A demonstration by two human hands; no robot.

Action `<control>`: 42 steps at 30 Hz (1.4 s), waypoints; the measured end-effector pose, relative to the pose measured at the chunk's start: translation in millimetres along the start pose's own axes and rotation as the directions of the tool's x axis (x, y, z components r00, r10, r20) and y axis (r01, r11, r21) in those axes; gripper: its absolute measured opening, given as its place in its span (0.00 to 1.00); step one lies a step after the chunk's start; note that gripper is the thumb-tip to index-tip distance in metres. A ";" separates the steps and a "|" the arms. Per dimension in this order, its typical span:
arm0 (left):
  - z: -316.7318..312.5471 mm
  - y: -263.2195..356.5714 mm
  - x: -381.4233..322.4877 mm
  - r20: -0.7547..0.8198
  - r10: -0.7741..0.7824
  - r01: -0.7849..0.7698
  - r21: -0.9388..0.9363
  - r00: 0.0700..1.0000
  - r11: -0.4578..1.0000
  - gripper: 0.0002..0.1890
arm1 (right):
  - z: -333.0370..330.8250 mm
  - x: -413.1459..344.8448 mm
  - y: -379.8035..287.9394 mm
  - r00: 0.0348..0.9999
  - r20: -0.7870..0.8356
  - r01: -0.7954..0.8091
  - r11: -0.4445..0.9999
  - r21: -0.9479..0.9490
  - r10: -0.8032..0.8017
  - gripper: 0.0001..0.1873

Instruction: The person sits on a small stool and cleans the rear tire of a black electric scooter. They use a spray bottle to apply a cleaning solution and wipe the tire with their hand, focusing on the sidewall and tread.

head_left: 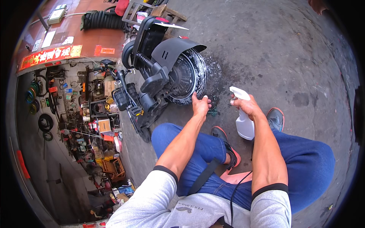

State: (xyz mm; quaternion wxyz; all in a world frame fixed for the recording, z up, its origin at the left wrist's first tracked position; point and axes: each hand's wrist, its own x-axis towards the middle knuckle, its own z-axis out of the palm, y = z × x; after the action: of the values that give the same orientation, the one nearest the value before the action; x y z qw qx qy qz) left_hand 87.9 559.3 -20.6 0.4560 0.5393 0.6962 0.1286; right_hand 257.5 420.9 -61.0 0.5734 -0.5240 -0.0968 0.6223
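White foam streaks the rear tyre (202, 72) of a dark electric scooter (154, 77), mostly around its tread. My left hand (201, 105) is at the near side of this tyre, fingers apart and holding nothing. Whether its fingertips touch the rubber, I cannot tell. In my right hand (248, 107) is a white plastic spray bottle (245, 126), gripped at the neck below its trigger head (240, 93). The bottle is to the right of the wheel, and its nozzle points left. Above the tyre curves a grey mudguard (176, 50). Wet specks and foam spots mark the concrete beside the wheel.
I sit low on a pink seat (235, 177), knees spread. A black cable (234, 196) hangs before my chest. Left of the scooter, a cluttered workshop (94, 122) holds tools, boxes and hanging tubes. A wooden frame (171, 14) and black corrugated hose (102, 20) lie beyond.
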 end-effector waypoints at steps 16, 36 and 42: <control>-9.3 -19.9 12.1 -0.107 -0.262 0.262 -0.013 0.959 0.965 0.44 | -5.0 -1.1 3.4 0.997 0.043 -0.070 0.997 -0.011 0.070 0.25; -30.1 32.0 22.6 -0.104 -0.004 -0.044 -0.461 0.995 0.886 0.20 | 1.3 0.1 -0.1 0.999 0.001 -0.044 0.999 -0.028 0.044 0.19; -75.3 83.9 12.8 -0.127 0.137 -0.186 -0.606 0.982 0.773 0.07 | -8.9 -3.3 2.6 0.998 -0.042 -0.040 0.998 -0.054 0.038 0.23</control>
State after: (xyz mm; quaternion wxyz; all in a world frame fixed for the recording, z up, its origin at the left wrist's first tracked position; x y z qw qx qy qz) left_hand 82.9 626.3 70.9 0.5674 0.4141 0.5839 0.4070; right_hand 262.1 413.1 -64.9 0.5482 -0.5539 -0.0919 0.6198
